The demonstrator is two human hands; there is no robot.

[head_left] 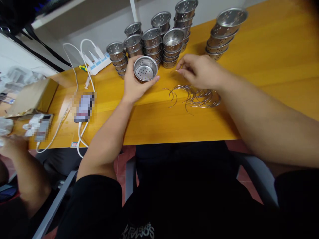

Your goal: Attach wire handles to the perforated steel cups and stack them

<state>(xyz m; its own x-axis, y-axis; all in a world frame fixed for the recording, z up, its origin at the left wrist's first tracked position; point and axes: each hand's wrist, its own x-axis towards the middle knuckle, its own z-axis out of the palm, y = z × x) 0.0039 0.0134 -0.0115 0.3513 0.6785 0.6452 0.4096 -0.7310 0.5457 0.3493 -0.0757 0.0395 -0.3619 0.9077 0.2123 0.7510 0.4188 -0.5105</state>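
My left hand (134,84) is wrapped round a perforated metal cup (146,69), holding it up with its open top facing me. To the right, the fingers of my right hand (193,69) are pinched on a thin wire (174,70), of which only a short bit shows. Below that hand lies a loose pile of curved metal wires (199,96) on the yellow table (159,126). Behind both hands stand stacks of the same perforated cups (173,41). Another leaning stack (221,35) is beyond my right forearm.
On the left, a phone (84,108) with a white charging cable lies by a power strip (101,64). Farther left are a second phone (43,127), a cardboard box (33,96) and another person's hand (13,146). A wall backs the table.
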